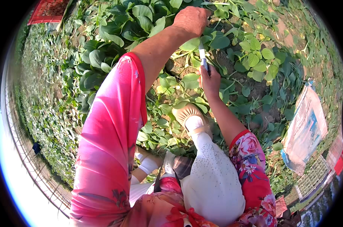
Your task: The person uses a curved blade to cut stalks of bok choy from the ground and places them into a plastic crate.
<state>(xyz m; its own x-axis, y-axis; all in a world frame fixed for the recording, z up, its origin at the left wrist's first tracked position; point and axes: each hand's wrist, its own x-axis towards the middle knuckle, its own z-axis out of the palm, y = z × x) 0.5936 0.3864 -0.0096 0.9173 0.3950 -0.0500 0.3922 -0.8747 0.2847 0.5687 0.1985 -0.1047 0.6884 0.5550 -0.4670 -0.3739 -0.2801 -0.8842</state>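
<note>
In my right hand point(210, 81) is a knife point(202, 54), its pale blade pointing away from me among the leaves. My left hand point(192, 20) reaches across to the far side, low over the plants. Its fingers are curled and mostly hidden, so whether they grip anything cannot be told. Just below that hand, broad green leaves point(190, 44) lie close to the blade. Dark leafy greens, like bok choy point(143, 17), grow thickly to the left of my left hand. Lighter, loose leaves point(190, 81) spread over the soil beside my right hand.
My beige shoe point(190, 112) is planted among the leaves. A printed woven sack point(306, 132) stands at the right, with a pale plastic crate point(313, 177) nearer me. A red plastic crate point(48, 12) is at the far left. Leafy plants point(258, 56) cover ground to the right.
</note>
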